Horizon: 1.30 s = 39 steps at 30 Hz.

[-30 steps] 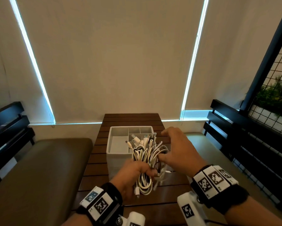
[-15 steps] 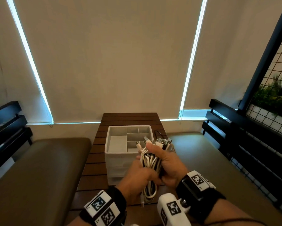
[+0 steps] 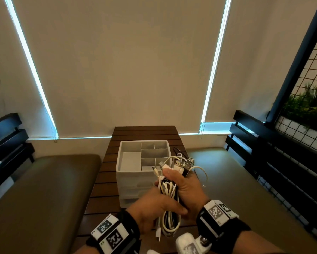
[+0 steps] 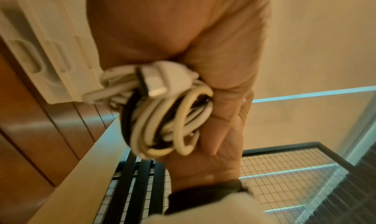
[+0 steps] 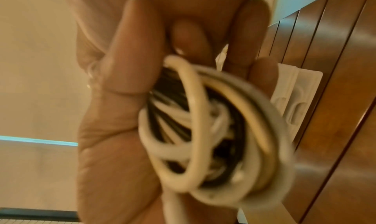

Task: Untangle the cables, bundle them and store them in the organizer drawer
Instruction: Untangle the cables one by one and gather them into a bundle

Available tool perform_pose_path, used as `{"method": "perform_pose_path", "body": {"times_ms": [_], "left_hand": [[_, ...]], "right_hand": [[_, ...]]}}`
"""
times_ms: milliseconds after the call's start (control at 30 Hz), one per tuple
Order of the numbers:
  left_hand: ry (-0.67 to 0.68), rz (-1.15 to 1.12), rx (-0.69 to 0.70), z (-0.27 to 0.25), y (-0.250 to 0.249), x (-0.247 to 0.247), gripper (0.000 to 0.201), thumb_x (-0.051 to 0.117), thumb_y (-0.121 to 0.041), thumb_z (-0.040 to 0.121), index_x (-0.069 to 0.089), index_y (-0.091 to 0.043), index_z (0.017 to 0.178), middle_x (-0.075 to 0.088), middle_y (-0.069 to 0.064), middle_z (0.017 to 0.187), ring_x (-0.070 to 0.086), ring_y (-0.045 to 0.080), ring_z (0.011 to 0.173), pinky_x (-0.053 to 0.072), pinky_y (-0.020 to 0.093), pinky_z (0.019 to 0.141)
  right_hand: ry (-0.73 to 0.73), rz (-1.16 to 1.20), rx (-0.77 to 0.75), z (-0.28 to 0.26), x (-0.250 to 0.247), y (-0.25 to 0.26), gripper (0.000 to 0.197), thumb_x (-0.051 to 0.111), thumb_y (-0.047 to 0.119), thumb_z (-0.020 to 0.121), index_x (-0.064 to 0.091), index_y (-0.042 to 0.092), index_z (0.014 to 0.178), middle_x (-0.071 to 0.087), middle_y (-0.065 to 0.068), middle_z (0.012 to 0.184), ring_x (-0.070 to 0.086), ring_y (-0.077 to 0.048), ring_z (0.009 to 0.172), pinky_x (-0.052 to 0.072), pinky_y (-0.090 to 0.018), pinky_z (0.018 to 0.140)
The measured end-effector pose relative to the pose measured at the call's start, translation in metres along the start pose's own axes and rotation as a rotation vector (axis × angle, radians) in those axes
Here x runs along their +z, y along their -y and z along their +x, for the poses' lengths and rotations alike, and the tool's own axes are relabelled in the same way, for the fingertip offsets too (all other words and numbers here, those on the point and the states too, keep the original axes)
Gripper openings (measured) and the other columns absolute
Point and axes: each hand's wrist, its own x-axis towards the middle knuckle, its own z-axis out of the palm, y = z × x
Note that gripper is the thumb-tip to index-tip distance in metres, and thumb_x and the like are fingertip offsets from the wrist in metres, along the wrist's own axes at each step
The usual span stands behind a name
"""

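A bundle of white and black cables (image 3: 169,191) is held upright in front of me, plugs sticking out at its top and loops hanging below. My right hand (image 3: 185,187) grips the upper part of the cable bundle (image 5: 205,131). Lower down my left hand (image 3: 157,209) wraps around the same cable bundle (image 4: 162,115), thumb across it. Behind them the white organizer (image 3: 135,176) stands on the slatted wooden table (image 3: 106,180). Its top tray is divided into several compartments that look bare, and stacked drawers (image 4: 48,50) sit beneath.
Olive cushioned benches flank the table, one at the left (image 3: 40,198) and one at the right (image 3: 245,189). A thin black cable (image 3: 178,152) lies on the table right of the organizer. Black slatted backrests and a wire grid with plants (image 3: 304,110) stand at the right.
My right hand came back from reaching over the table and closed around the top of the bundle. Both hands drew the bundle closer to me and a little lower.
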Motion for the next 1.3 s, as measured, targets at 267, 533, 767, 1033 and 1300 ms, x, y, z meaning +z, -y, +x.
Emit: {"method": "perform_pose_path", "body": {"times_ms": [267,533,767,1033,1300], "left_hand": [[-0.104,-0.05,0.019,-0.004,-0.003,-0.008,0.015,0.065,0.006,0.079,0.076,-0.001,0.085,0.073,0.021,0.088,0.07,0.03,0.078,0.058,0.037,0.076],[-0.228,-0.004,0.074,-0.005,-0.008,-0.021,0.014,0.061,0.004,0.082,0.071,0.0,0.092,0.071,0.014,0.075,0.067,0.02,0.059,0.052,0.026,0.053],[-0.434,-0.29,0.09,0.017,-0.005,-0.018,0.036,0.073,-0.014,0.078,0.069,0.003,0.109,0.071,0.024,0.098,0.071,0.035,0.081,0.056,0.038,0.066],[-0.381,-0.235,0.131,0.01,0.001,-0.007,0.023,0.068,-0.018,0.087,0.072,-0.011,0.109,0.075,0.013,0.101,0.072,0.025,0.095,0.057,0.038,0.078],[-0.331,-0.337,0.089,0.012,0.01,-0.007,0.04,0.081,-0.013,0.068,0.071,0.0,0.105,0.07,0.028,0.1,0.069,0.039,0.09,0.056,0.051,0.08]], "right_hand": [[0.194,-0.285,0.116,0.001,-0.015,0.015,0.062,0.06,0.065,0.079,0.065,0.014,0.115,0.07,-0.016,0.111,0.068,-0.029,0.104,0.053,-0.049,0.09],[0.204,-0.542,0.254,-0.01,-0.021,0.038,0.077,0.072,0.067,0.051,0.057,0.018,0.108,0.07,-0.007,0.103,0.071,-0.022,0.086,0.058,-0.034,0.073],[0.299,-0.608,0.213,-0.017,0.005,0.019,0.087,0.094,0.036,0.049,0.049,0.029,0.124,0.067,0.006,0.116,0.064,-0.01,0.107,0.053,-0.039,0.095],[0.477,-0.613,0.257,-0.005,0.008,0.02,0.06,0.082,-0.007,0.054,0.069,0.018,0.107,0.074,-0.005,0.102,0.069,-0.022,0.1,0.056,-0.05,0.085],[0.197,-0.624,0.261,-0.005,0.009,-0.018,0.046,0.053,-0.008,0.078,0.056,0.0,0.124,0.064,-0.025,0.11,0.061,-0.035,0.108,0.049,-0.044,0.097]]}}
